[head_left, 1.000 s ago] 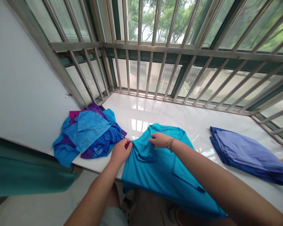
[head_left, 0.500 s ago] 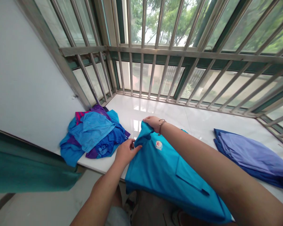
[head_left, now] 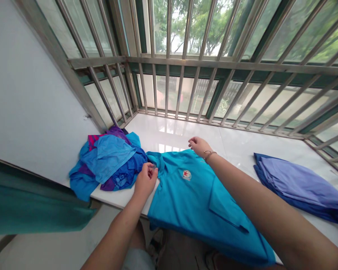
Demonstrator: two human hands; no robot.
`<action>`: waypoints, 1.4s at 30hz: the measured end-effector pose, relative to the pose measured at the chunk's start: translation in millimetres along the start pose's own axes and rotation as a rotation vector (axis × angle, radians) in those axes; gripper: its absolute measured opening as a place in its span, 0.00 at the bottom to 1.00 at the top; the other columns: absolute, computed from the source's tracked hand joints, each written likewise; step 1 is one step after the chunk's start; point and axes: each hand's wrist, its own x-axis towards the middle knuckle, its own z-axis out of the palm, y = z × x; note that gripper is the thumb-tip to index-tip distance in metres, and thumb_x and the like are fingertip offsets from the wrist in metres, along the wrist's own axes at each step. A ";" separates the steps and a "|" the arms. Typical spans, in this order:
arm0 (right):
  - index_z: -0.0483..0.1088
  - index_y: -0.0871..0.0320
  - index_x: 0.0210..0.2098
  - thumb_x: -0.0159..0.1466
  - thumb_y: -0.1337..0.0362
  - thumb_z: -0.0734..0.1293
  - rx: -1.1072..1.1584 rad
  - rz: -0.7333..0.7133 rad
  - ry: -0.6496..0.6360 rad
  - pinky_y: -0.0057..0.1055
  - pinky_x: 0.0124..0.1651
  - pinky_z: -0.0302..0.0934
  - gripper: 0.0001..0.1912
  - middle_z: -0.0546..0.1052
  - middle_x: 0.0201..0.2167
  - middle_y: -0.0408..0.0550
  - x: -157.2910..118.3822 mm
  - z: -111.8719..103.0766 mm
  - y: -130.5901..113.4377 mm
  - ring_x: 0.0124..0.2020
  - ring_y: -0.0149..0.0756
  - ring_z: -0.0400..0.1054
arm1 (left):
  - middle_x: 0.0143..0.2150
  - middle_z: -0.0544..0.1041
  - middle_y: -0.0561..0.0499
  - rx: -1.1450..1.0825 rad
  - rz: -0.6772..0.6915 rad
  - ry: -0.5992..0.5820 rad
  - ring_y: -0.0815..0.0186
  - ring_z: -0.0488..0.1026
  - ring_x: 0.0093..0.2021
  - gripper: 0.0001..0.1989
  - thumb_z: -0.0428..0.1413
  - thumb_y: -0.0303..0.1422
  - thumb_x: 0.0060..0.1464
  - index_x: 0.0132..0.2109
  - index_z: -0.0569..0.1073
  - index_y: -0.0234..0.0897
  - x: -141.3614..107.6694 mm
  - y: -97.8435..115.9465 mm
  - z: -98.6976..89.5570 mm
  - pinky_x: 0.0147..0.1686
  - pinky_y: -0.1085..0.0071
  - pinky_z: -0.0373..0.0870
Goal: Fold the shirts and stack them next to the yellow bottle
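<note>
A teal shirt point(head_left: 183, 195) with a small round red-and-white emblem lies spread on the white ledge, its lower part hanging over the front edge. My left hand point(head_left: 147, 177) pinches the shirt's left end, beside the clothes pile. Near the shirt's far edge, my right hand point(head_left: 199, 146) has its fingers curled together; whether they hold any cloth is too small to tell. A bracelet is on that wrist. One sleeve lies folded across the shirt, partly behind my right forearm.
A crumpled pile of blue and purple clothes point(head_left: 112, 157) sits at the left by the wall. Folded lavender and navy clothes point(head_left: 301, 183) lie at the right. Metal window bars point(head_left: 183, 93) rise behind the white ledge point(head_left: 154, 129). A green curtain point(head_left: 36, 206) hangs lower left.
The raised left part of the shirt now lies flatter and stretches toward the pile. My right hand has let go of it and moved right. My left hand has shifted slightly left.
</note>
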 end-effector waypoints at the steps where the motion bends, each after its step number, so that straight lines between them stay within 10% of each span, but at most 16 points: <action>1: 0.77 0.61 0.55 0.77 0.61 0.60 -0.076 0.011 0.024 0.37 0.56 0.69 0.17 0.84 0.52 0.61 0.6 -5.8 11.3 0.53 0.45 0.79 | 0.36 0.80 0.51 0.010 0.016 0.009 0.58 0.79 0.34 0.14 0.55 0.46 0.67 0.50 0.72 0.42 -1.4 0.6 -0.8 0.38 0.63 0.74; 7: 0.83 0.58 0.45 0.75 0.50 0.67 -0.361 -0.027 -0.014 0.34 0.52 0.66 0.19 0.86 0.45 0.57 -15.1 -8.8 53.5 0.51 0.47 0.79 | 0.49 0.82 0.41 0.254 0.333 -0.023 0.51 0.79 0.53 0.10 0.52 0.39 0.71 0.50 0.75 0.42 2.9 17.4 1.5 0.58 0.55 0.73; 13: 0.80 0.58 0.48 0.76 0.50 0.67 -0.418 -0.042 -0.022 0.33 0.51 0.66 0.18 0.85 0.50 0.58 -0.9 25.5 44.7 0.54 0.48 0.79 | 0.45 0.80 0.35 0.552 0.047 -0.098 0.41 0.78 0.49 0.24 0.64 0.55 0.61 0.46 0.77 0.38 44.8 22.3 9.5 0.47 0.55 0.72; 18: 0.69 0.61 0.61 0.82 0.55 0.55 -0.393 0.025 0.096 0.36 0.51 0.66 0.20 0.84 0.52 0.65 5.6 40.0 44.7 0.54 0.51 0.80 | 0.35 0.77 0.47 0.366 0.170 -0.279 0.55 0.76 0.38 0.17 0.62 0.47 0.61 0.30 0.71 0.43 77.5 14.6 -10.9 0.42 0.62 0.72; 24: 0.62 0.60 0.65 0.82 0.54 0.50 -0.367 0.101 0.177 0.39 0.49 0.67 0.22 0.84 0.51 0.68 4.5 42.3 57.9 0.52 0.54 0.81 | 0.53 0.83 0.43 -0.022 0.246 -0.334 0.52 0.77 0.56 0.23 0.58 0.57 0.62 0.33 0.74 0.42 87.3 30.1 -37.6 0.60 0.58 0.74; 30: 0.62 0.58 0.64 0.82 0.54 0.55 -0.342 0.066 0.186 0.37 0.49 0.66 0.19 0.84 0.50 0.64 2.1 46.4 58.9 0.51 0.52 0.82 | 0.26 0.66 0.57 -0.047 0.120 -0.408 0.66 0.65 0.30 0.25 0.57 0.57 0.62 0.31 0.65 0.43 86.3 31.3 -33.5 0.34 0.70 0.67; 42: 0.71 0.53 0.62 0.82 0.53 0.56 -0.240 0.028 0.153 0.35 0.50 0.66 0.19 0.85 0.52 0.56 1.0 39.5 65.9 0.54 0.48 0.80 | 0.25 0.71 0.55 0.421 0.129 -0.511 0.60 0.71 0.28 0.19 0.58 0.45 0.60 0.51 0.84 0.42 83.5 11.4 -72.9 0.30 0.68 0.58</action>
